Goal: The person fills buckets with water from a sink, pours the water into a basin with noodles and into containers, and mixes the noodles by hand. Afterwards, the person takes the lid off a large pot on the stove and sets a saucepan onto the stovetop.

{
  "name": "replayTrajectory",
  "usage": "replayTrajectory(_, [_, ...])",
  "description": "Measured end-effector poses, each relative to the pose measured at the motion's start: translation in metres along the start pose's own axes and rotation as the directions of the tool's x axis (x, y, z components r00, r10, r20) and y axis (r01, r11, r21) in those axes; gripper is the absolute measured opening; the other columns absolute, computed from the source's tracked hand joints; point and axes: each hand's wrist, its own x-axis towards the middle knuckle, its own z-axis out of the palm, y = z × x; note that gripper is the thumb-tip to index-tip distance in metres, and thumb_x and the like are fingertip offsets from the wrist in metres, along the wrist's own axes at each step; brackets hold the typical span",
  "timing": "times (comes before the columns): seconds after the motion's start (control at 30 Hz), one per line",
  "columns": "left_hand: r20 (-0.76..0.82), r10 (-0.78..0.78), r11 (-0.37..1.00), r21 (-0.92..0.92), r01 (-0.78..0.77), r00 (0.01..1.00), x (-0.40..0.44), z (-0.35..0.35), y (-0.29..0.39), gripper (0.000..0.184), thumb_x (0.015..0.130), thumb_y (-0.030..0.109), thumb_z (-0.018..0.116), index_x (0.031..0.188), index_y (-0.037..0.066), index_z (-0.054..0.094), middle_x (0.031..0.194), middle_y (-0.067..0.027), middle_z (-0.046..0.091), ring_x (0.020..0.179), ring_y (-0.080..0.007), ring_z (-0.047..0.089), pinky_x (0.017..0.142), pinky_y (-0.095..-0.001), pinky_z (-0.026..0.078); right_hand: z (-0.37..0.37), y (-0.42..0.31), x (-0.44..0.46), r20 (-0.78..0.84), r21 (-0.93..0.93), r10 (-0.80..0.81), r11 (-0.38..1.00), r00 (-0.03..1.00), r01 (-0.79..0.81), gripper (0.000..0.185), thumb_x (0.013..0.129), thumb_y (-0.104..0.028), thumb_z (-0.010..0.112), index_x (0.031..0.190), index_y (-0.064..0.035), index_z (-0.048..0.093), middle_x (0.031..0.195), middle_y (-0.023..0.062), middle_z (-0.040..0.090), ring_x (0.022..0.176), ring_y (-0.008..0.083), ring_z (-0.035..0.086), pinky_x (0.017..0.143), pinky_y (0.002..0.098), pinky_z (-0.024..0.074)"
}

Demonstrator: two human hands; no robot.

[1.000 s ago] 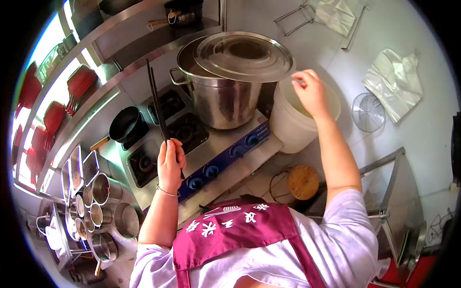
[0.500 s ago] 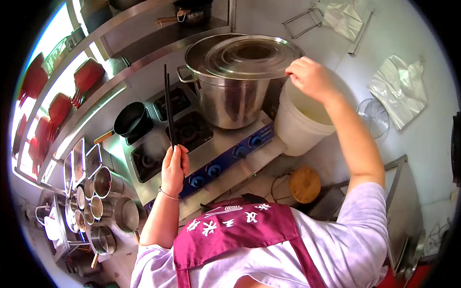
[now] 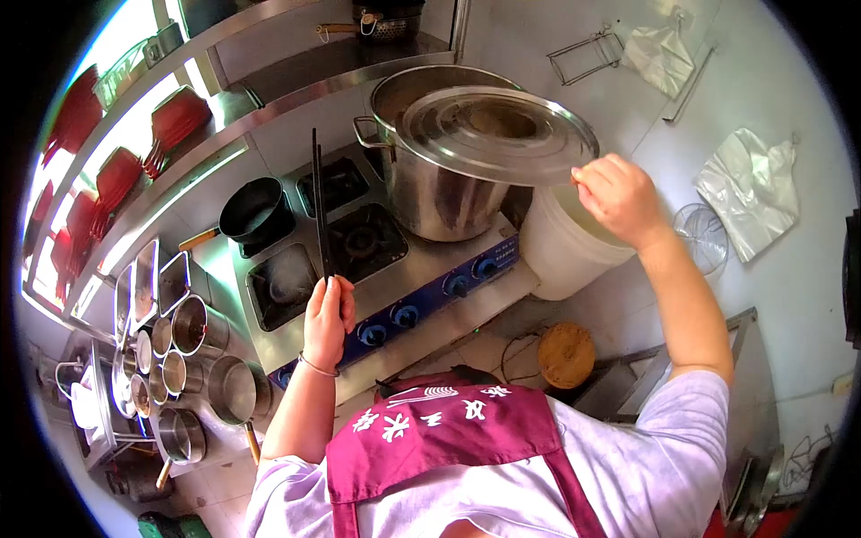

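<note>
Upright in my left hand point(image 3: 329, 318) is a pair of long black chopsticks point(image 3: 318, 202); the fingers are closed round their lower ends, in front of the stove. My right hand point(image 3: 621, 199) pinches the near right edge of a round steel lid point(image 3: 439, 134). The lid lies askew over a tall steel stockpot point(image 3: 421, 193), tilted and overhanging its right side. Part of the pot's mouth shows at the back left; its contents cannot be made out. Below the lid's overhang stands a white bucket point(image 3: 560, 247), partly hidden by the lid and my right hand.
The pot stands on a gas stove point(image 3: 408, 278) with blue-knobbed controls. A small black saucepan point(image 3: 256, 211) sits at its left. Several steel pots point(image 3: 235, 390) crowd the lower left. Shelves with red baskets point(image 3: 179, 117) curve along the left. A round wooden stool point(image 3: 566, 355) stands below.
My right hand has pulled the lid toward the right and nearer to me, so more of the pot's mouth shows. The left hand keeps the chopsticks upright. The view has shifted slightly.
</note>
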Motion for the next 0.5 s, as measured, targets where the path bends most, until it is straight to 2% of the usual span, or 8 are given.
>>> replayTrajectory(0.17, [0.003, -0.011, 1.0, 0.02, 0.011, 1.0, 0.004, -0.004, -0.001, 0.025, 0.098, 0.026, 0.039, 0.09, 0.006, 0.05, 0.06, 0.002, 0.039, 0.047, -0.0061, 0.034, 0.04, -0.0204, 0.029, -0.008, -0.014, -0.011, -0.061, -0.016, 0.037, 0.999, 0.997, -0.038, 0.01, 0.071, -0.006, 0.066, 0.079, -0.0056, 0.06, 0.074, 0.0033, 0.058, 0.066, 0.0191, 0.056, 0.057, 0.0306, 0.0472])
replayTrajectory(0.23, [-0.002, -0.028, 0.999, 0.021, 0.028, 1.0, 0.006, -0.002, 0.004, 0.025, 0.098, 0.027, 0.038, 0.088, 0.007, 0.049, 0.059, 0.0016, 0.039, 0.046, -0.0066, 0.033, 0.04, -0.0208, 0.028, -0.025, -0.014, 0.0, -0.072, -0.11, 0.055, 0.992, 0.996, -0.063, 0.014, 0.071, -0.006, 0.067, 0.084, -0.0061, 0.062, 0.076, 0.0033, 0.06, 0.068, 0.0194, 0.057, 0.058, 0.0306, 0.0476])
replayTrajectory(0.33, [0.011, -0.048, 0.999, 0.007, 0.048, 0.999, 0.008, 0.001, 0.005, 0.025, 0.098, 0.027, 0.038, 0.087, 0.007, 0.048, 0.057, 0.0012, 0.039, 0.045, -0.007, 0.032, 0.041, -0.0212, 0.026, -0.043, 0.003, 0.025, -0.12, -0.121, 0.014, 0.992, 0.993, -0.028, 0.013, 0.072, -0.007, 0.066, 0.084, -0.0064, 0.063, 0.076, 0.0041, 0.061, 0.068, 0.0207, 0.057, 0.058, 0.0319, 0.0479])
replayTrajectory(0.43, [0.034, -0.045, 0.999, -0.015, 0.046, 0.998, 0.009, 0.001, 0.002, 0.025, 0.098, 0.026, 0.038, 0.087, 0.007, 0.049, 0.057, 0.0013, 0.039, 0.045, -0.0068, 0.032, 0.041, -0.0211, 0.026, -0.063, 0.022, 0.054, -0.074, -0.176, 0.026, 0.984, 0.997, -0.039, 0.01, 0.075, -0.008, 0.063, 0.085, -0.0062, 0.063, 0.077, 0.0057, 0.062, 0.069, 0.0226, 0.057, 0.058, 0.034, 0.0473])
replayTrajectory(0.5, [0.053, -0.046, 0.999, -0.02, 0.048, 0.998, 0.006, -0.004, -0.003, 0.025, 0.098, 0.026, 0.038, 0.086, 0.007, 0.049, 0.057, 0.0012, 0.039, 0.045, -0.0068, 0.032, 0.041, -0.021, 0.027, -0.076, 0.032, 0.072, -0.119, -0.169, -0.033, 0.986, 0.992, 0.012, 0.005, 0.076, -0.009, 0.062, 0.079, -0.0048, 0.062, 0.071, 0.0063, 0.06, 0.062, 0.0197, 0.056, 0.054, 0.0342, 0.0458])
